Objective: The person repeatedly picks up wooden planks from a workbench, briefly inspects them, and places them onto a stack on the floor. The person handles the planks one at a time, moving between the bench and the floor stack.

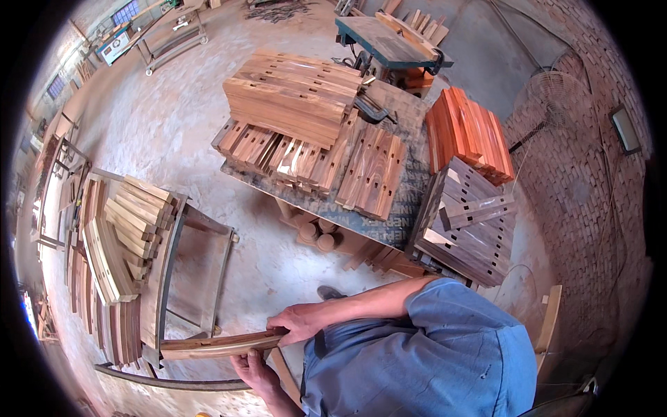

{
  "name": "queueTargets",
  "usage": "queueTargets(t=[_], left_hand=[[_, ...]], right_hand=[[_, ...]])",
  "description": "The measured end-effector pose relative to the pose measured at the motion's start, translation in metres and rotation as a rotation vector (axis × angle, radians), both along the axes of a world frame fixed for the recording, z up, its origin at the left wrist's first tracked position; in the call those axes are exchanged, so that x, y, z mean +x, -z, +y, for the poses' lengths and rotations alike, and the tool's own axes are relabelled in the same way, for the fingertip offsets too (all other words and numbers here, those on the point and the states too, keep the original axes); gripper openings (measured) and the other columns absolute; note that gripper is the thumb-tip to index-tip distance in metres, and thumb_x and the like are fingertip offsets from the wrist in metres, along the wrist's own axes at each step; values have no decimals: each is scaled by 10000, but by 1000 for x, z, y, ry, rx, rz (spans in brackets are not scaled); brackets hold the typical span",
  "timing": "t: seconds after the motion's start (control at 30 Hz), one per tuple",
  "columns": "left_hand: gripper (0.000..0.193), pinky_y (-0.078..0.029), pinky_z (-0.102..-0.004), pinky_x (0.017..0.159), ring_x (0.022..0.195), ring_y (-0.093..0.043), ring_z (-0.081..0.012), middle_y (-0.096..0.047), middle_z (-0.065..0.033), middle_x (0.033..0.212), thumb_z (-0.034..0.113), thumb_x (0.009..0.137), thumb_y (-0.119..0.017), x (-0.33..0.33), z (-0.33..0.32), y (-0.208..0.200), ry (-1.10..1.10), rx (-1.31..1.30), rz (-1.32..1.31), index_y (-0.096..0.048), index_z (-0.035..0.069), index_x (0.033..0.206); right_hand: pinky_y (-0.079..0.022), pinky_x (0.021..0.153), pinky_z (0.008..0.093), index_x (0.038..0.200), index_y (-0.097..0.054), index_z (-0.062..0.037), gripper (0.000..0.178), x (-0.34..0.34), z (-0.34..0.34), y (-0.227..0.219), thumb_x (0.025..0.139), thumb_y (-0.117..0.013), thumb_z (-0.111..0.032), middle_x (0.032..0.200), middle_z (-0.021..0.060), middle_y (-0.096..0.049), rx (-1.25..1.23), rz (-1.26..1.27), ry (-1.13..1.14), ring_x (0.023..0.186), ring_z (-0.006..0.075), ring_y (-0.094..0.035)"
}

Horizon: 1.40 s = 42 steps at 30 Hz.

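Note:
I hold a brown wooden rail (pixel 219 345) with a small slot in its upper face, and it lies nearly level. My right hand (pixel 297 323) is closed over its near end. From below, my left hand (pixel 257 372) grips the same rail, its thumb against the side; the other fingers are partly hidden. The rail's far end reaches the edge of a metal-framed stand (pixel 170 278). Stacked on that stand are pale wooden rails (pixel 135 222) and darker brown strips (pixel 118 326).
A worktable (pixel 319 201) carries slotted wooden boards (pixel 292 97) and a clamp (pixel 375 108). To its right stand reddish-orange boards (pixel 469 132) and a dark slotted stack (pixel 472 222). Beyond are a saw table (pixel 389 45) and a large fan (pixel 552 97) near the brick wall (pixel 590 187).

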<state>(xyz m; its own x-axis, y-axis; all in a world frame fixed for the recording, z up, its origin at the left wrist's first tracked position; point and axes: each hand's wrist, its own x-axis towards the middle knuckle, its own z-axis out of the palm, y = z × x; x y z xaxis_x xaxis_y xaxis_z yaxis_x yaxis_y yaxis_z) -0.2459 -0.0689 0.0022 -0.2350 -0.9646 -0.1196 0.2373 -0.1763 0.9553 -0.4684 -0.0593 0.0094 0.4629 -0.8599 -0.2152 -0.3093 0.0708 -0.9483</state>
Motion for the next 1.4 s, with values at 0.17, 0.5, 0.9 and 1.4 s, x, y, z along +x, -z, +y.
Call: queueTargets(t=[0.17,0.5,0.9,1.4], left_hand=[[381,-512,-359,878,1024,-590,-205,-573,-122,1146,174,938,-608,-15,-1,-5,-15,-1,32,-464,-16,1236],[131,-515,-336,855,940,-607,-182,-627,-98,1001,45,928,-577,-12,-11,0,-120,245,-38,-546,-11,1043],[392,-500,-361,907,1058,-589,-194,-608,-91,1138,157,952,-597,24,31,15,-236,103,245,-476,-3,1289],[431,-499,-302,814,938,-577,-132,-604,-70,1099,147,950,-579,93,120,34,-552,267,171,-449,-21,1326]], right_hand=[[-497,790,406,1139,-564,2,422,-13,-1,-1,844,-664,-284,960,187,-670,-1,-4,14,903,332,-650],[-513,759,362,1195,-587,-5,438,3,-11,19,832,-675,-233,952,128,-689,31,11,64,850,204,-645],[-405,469,238,1183,-564,-12,330,46,-7,16,867,-640,-73,712,-1,-567,241,-3,-77,539,71,-512],[-399,465,240,1126,-592,-1,285,129,25,9,874,-623,-130,673,-8,-548,284,167,-311,527,64,-493]])
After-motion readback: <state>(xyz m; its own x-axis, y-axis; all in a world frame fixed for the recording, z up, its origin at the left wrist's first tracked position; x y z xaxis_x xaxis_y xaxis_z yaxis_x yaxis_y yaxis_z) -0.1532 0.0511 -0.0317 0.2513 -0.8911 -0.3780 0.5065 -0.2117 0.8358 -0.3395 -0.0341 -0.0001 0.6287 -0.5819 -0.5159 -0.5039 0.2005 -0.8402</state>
